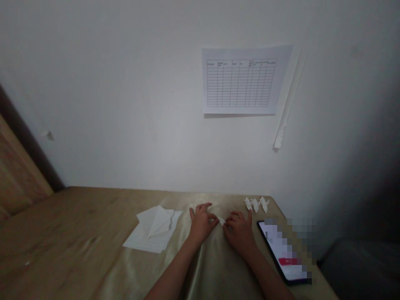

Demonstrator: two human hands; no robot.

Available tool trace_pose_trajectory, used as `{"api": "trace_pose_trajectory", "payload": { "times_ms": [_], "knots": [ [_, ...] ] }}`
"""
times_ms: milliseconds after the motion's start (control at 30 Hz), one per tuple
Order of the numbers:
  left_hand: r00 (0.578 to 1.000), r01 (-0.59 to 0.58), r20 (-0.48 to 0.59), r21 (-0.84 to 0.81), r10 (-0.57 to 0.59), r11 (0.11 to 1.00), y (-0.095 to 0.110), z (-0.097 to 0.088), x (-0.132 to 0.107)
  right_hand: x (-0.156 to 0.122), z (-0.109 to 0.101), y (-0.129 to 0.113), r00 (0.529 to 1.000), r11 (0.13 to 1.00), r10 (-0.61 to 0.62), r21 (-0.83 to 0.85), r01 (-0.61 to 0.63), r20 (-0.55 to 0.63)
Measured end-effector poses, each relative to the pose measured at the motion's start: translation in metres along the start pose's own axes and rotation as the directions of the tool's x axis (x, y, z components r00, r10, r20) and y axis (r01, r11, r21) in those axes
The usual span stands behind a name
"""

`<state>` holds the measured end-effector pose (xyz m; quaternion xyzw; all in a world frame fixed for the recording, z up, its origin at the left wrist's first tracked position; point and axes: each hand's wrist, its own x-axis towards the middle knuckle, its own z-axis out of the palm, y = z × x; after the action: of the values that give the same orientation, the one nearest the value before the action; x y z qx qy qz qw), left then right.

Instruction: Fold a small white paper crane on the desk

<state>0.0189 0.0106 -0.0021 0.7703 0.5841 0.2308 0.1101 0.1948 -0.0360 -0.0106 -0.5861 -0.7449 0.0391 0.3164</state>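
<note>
Both my hands rest on a table covered in shiny tan cloth (93, 237). My left hand (201, 223) and my right hand (239, 231) meet over a small white folded paper piece (221, 221), each pinching one end of it with curled fingers. The piece lies low against the cloth, and most of it is hidden under my fingers. A loose stack of white paper sheets (154, 231) lies just left of my left hand, the top sheet partly folded.
Three small white folded paper figures (256, 204) stand near the back right corner. A phone (286, 254) with a lit screen lies right of my right hand by the table's edge. A printed table sheet (242, 81) hangs on the white wall.
</note>
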Motion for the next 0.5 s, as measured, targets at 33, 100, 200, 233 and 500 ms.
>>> {"api": "trace_pose_trajectory", "payload": {
  "times_ms": [33, 100, 200, 233, 500],
  "knots": [
    [1.0, 0.001, 0.009, -0.004, -0.001, 1.0, 0.0, 0.0005, -0.0005, 0.0002, -0.0008, -0.0005, 1.0, 1.0, 0.004, 0.004, -0.004, 0.015],
    [1.0, 0.003, 0.025, -0.011, -0.002, 1.0, 0.0002, 0.0017, -0.0017, 0.001, -0.002, -0.0009, 0.999, 1.0, 0.013, 0.018, -0.014, 0.041],
    [0.999, -0.001, 0.047, -0.011, 0.001, 1.0, 0.0, 0.0046, -0.003, 0.0022, -0.0033, -0.0004, 0.996, 0.998, 0.034, 0.043, -0.038, 0.079],
    [0.999, -0.002, 0.052, -0.009, 0.002, 1.0, -0.0001, 0.0056, -0.0032, 0.0025, -0.0037, -0.0002, 0.995, 0.997, 0.046, 0.049, -0.051, 0.093],
    [0.996, 0.022, 0.083, -0.022, -0.02, 1.0, 0.003, 0.005, -0.0031, 0.0033, -0.0048, -0.0013, 0.982, 0.985, 0.17, -0.025, -0.169, 0.081]
  ]
}}
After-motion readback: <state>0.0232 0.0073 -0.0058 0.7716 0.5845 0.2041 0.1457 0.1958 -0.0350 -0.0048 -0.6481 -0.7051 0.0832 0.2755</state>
